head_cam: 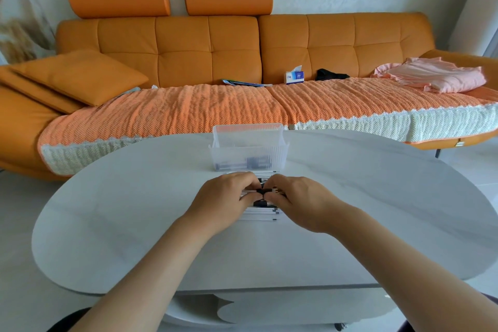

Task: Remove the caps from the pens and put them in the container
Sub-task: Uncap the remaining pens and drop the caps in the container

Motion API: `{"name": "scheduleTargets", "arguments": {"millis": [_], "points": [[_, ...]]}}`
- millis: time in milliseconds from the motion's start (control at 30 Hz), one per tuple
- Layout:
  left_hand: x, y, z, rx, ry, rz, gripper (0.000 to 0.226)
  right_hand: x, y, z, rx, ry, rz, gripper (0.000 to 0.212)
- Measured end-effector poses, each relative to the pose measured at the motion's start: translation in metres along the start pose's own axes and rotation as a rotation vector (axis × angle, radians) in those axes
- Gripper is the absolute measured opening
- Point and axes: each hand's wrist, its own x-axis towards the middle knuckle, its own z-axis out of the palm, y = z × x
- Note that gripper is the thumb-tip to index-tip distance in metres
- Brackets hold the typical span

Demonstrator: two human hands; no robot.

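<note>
Two bare forearms (167, 264) enter from the near edge and meet over the middle of a white oval table (121, 210). We see the left hand (229, 197) and the right hand (299, 199) with fingers curled inward, their fingertips almost touching, and both pinch a single pen (276, 191) held crosswise between them. Its black cap (262, 191) shows in the narrow gap between the two sets of fingertips; we cannot tell whether the cap is seated on the barrel or partly drawn off, nor which hand bears on it.

Directly beneath the hands we note a row of pens (262, 213), white-barrelled and lying side by side on the tabletop, largely hidden by the fingers. Just beyond the hands, toward the far edge of the table, stands the container (248, 148), a translucent ribbed plastic tub, upright and open at the top. Dark items lie at its bottom, seen only dimly through the wall, so we cannot identify them.

Behind the table we see an orange sofa (183, 48) with two roll headrests (118, 3). A knitted orange-and-white throw (188, 108) covers its seat. On the sofa rest an orange cushion (80, 75) at far left, a blue-and-white tissue box (294, 77) near the centre, and a folded pink garment (436, 75) at far right.
</note>
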Motion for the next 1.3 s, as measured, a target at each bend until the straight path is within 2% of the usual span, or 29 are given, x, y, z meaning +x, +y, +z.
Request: {"name": "scheduleTargets", "arguments": {"millis": [100, 200, 300, 500, 667, 867, 1000, 1300], "points": [[0.003, -0.003, -0.002, 0.017, -0.007, -0.049, 0.009, -0.001, 0.011, -0.005, 0.019, 0.015, 0.064, 0.019], [0.004, -0.007, -0.003, 0.012, -0.033, -0.098, 0.01, -0.002, 0.027, -0.007, -0.015, 0.022, 0.112, 0.024], [0.005, -0.007, -0.001, 0.014, -0.069, -0.114, 0.009, -0.003, 0.04, -0.008, -0.087, -0.004, 0.161, 0.021], [0.008, 0.001, 0.004, 0.034, -0.104, -0.127, 0.012, -0.006, 0.044, -0.008, -0.047, -0.03, 0.237, 0.012], [0.009, 0.005, 0.009, 0.034, -0.118, -0.131, 0.012, -0.003, 0.046, -0.004, -0.049, -0.059, 0.233, 0.01], [0.009, 0.006, 0.011, 0.048, -0.128, -0.121, 0.014, -0.007, 0.045, -0.012, -0.066, -0.035, 0.152, 0.025], [0.009, 0.009, 0.012, 0.044, -0.113, -0.093, 0.013, -0.008, 0.034, -0.012, -0.08, 0.009, 0.044, 0.023], [0.007, 0.009, 0.011, 0.053, -0.028, -0.033, 0.012, -0.003, 0.022, -0.007, -0.209, 0.005, -0.008, 0.028]]}}
